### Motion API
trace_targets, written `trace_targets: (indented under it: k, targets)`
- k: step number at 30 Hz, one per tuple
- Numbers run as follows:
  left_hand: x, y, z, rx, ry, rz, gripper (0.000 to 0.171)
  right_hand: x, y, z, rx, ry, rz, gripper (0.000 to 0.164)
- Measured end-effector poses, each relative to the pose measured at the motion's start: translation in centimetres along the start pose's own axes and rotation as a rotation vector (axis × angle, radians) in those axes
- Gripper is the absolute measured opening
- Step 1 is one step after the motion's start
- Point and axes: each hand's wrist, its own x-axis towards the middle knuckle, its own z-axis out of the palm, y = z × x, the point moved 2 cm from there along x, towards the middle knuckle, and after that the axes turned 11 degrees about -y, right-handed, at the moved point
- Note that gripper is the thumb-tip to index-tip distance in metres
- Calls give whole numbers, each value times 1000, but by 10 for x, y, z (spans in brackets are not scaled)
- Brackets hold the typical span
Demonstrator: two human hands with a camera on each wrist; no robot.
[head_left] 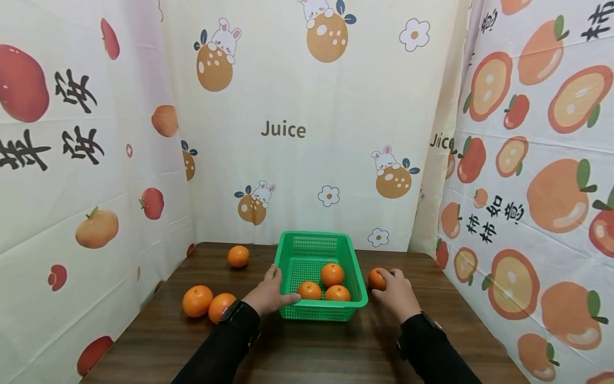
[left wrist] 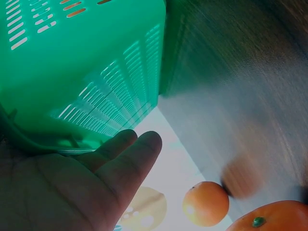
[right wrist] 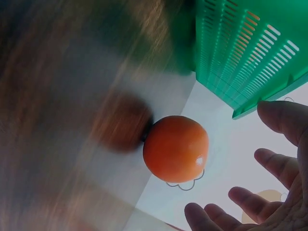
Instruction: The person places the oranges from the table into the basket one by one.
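Note:
A green plastic basket (head_left: 318,312) with slotted walls stands on the table, holding several orange fruits like mandarins (head_left: 332,274). At its front left corner is my left hand (head_left: 268,292), the thumb along the rim and the fingers by the left wall. In the left wrist view two straight fingers (left wrist: 137,159) lie against the basket rim. My right hand (head_left: 398,296) reaches over a single mandarin (head_left: 376,278) right of the basket. Seen from the right wrist, spread fingers (right wrist: 255,204) stand around the near side of that mandarin (right wrist: 176,149), with a gap between.
Two mandarins (head_left: 198,301) sit together left of the basket, near my left wrist. Another mandarin (head_left: 238,256) lies farther back on the left. The dark wooden table (head_left: 307,357) meets fruit-printed cloths (head_left: 288,176) at its back and sides.

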Motion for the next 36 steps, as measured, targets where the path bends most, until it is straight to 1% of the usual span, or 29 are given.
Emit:
trace_targets:
  k: [4, 10, 16, 20, 30, 36]
  targets:
    - [0, 0, 0, 8, 4, 3, 107, 9, 2, 0, -7, -6, -12, 61]
    - [-2, 0, 1, 2, -5, 5, 107, 21, 6, 3, -58, -35, -14, 62]
    - [-1, 0, 0, -4, -6, 5, 107, 30, 3, 3, -93, -61, -42, 63]
    - [-1, 0, 0, -7, 1, 5, 107, 38, 2, 3, -108, -80, -43, 66]
    - [-3, 0, 0, 5, 16, 6, 106, 62, 15, 9, -109, -132, -29, 67]
    - [-3, 2, 1, 7, 12, 13, 106, 70, 21, 12, -100, -153, -30, 66]
